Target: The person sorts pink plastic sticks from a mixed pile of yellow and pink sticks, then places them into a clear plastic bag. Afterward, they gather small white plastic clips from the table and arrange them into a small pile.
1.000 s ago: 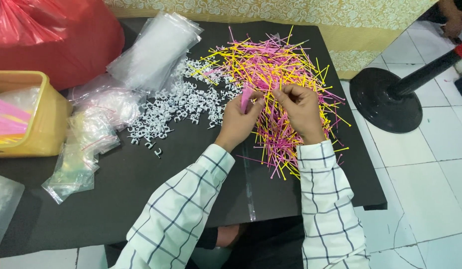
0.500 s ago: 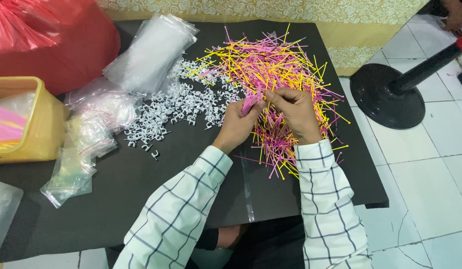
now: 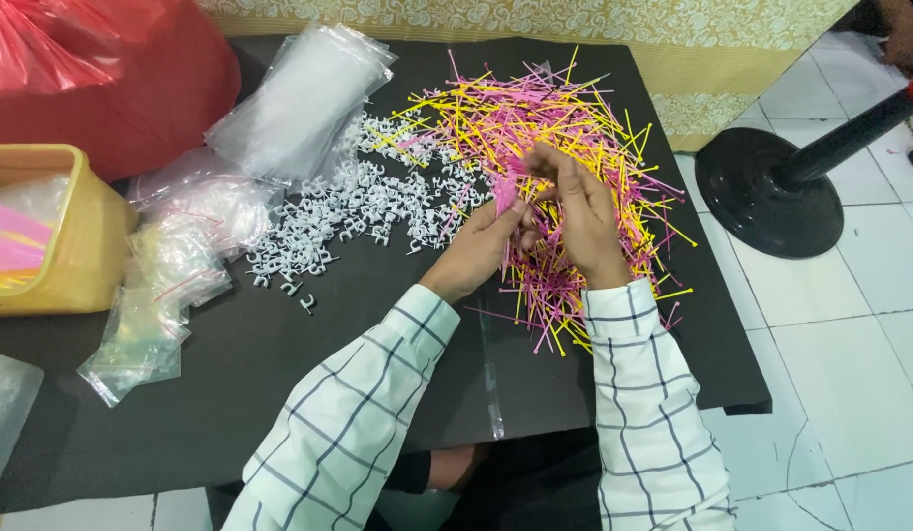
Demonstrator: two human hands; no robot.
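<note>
A heap of thin pink and yellow plastic ties [image 3: 565, 147] lies on a black table [image 3: 279, 374]. Both of my hands hover over its near side. My left hand [image 3: 481, 251] pinches a small bundle of pink ties [image 3: 504, 192] held upright between thumb and fingers. My right hand [image 3: 579, 211] is beside it, fingers curled at the top of the same bundle. To the left of the heap spreads a scatter of small white plastic clips [image 3: 363, 202].
Clear plastic bags [image 3: 304, 98] lie at the back left, smaller ones [image 3: 156, 295] nearer. A yellow tub [image 3: 68, 261] with pink ties stands at the left edge, a red bag [image 3: 112, 69] behind it. A black round stand base [image 3: 771, 192] sits on the tiled floor at right.
Both hands stay over the heap, working the pink bundle; the fingers have shifted slightly and the bundle now stands a little more upright.
</note>
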